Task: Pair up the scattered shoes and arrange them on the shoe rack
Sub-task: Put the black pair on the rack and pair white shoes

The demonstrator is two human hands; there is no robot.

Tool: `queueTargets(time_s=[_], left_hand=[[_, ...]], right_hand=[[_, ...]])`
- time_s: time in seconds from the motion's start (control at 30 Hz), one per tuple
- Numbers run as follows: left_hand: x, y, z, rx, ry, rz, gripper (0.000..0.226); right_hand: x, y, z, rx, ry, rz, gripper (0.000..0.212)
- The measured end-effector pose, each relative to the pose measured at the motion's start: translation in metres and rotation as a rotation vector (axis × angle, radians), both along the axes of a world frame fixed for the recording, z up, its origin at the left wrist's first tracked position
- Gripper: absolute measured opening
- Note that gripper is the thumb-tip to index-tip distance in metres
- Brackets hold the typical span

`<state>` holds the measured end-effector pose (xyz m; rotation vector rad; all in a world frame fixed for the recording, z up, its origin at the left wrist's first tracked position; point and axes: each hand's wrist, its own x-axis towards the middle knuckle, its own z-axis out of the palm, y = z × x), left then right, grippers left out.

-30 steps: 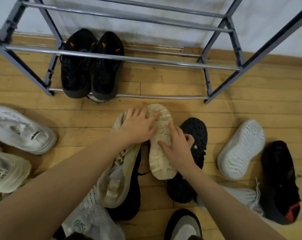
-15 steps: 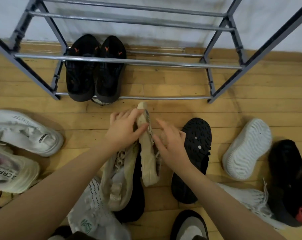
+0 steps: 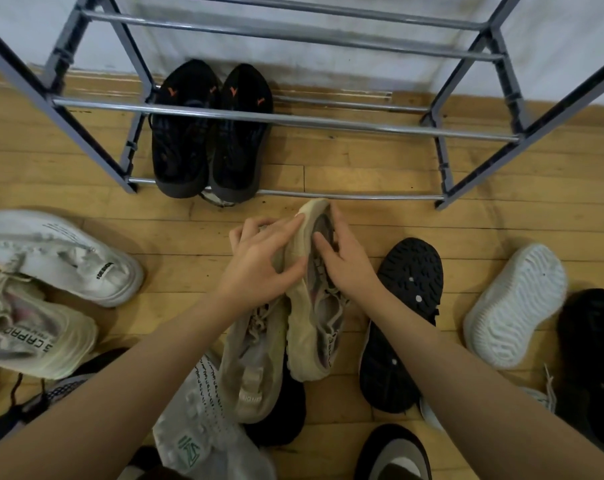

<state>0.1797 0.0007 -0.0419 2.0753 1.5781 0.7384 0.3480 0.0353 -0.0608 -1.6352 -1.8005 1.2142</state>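
One head-worn wide-angle view looks forward and down — close above the floor (image 3: 362, 157), facing the shoe rack (image 3: 279, 117) against the wall.

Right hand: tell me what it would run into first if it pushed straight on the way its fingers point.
The right hand points up and slightly left, toward the rack. Past the toe of the beige sneaker it grips, the first thing is probably the shoe rack's bottom front rail, right of the black pair. Depth is uncertain.

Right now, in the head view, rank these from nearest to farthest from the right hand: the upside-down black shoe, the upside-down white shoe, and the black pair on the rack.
From the right hand:
1. Upside-down black shoe, just to its right.
2. Black pair, ahead and left on the rack's bottom shelf.
3. Upside-down white shoe, far right on the floor.
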Motion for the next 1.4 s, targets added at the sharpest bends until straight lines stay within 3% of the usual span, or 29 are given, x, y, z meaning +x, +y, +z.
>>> queueTargets(time_s=[0.17,0.4,0.5,0.57,0.67,0.73,0.8,0.93,1.2,1.4], left_hand=[[-0.002,-0.004,0.006,0.085,0.075,-0.069,0.060],[0.040,-0.002,0.022,0.086,-0.132,-0.149,0.055],[0.056,0.000,0.029,0.043,-0.209,-0.197,0.057],[0.064,0.001,0.026,-0.023,-0.164,-0.184,0.056],[0.069,0.009,0.009,-0.189,0.125,-0.088,0.052],[0.067,0.011,-0.002,-0.196,0.351,-0.080,0.052],[0.062,0.009,-0.009,-0.159,0.445,-0.082,0.060],[0.062,0.007,-0.005,-0.110,0.448,-0.097,0.059],[0.111,0.005,0.033,-0.038,0.374,-0.251,0.046],[0.181,-0.002,0.024,-0.049,0.322,-0.396,0.042]], right_hand=[[0.015,-0.016,0.014,0.186,-0.082,-0.045,0.059],[0.048,-0.036,0.042,0.370,-0.084,-0.216,0.054],[0.065,-0.036,0.050,0.441,-0.176,-0.234,0.053],[0.071,-0.038,0.049,0.408,-0.291,-0.221,0.052],[0.073,-0.039,0.038,0.246,-0.401,-0.154,0.052],[0.074,-0.038,0.025,0.126,-0.485,-0.082,0.049],[0.077,-0.038,0.015,0.060,-0.604,-0.010,0.048],[0.083,-0.048,0.013,0.145,-0.671,-0.001,0.046],[0.122,-0.074,0.037,0.282,-0.438,-0.316,0.038],[0.193,-0.112,0.030,0.182,-0.579,-0.445,0.040]])
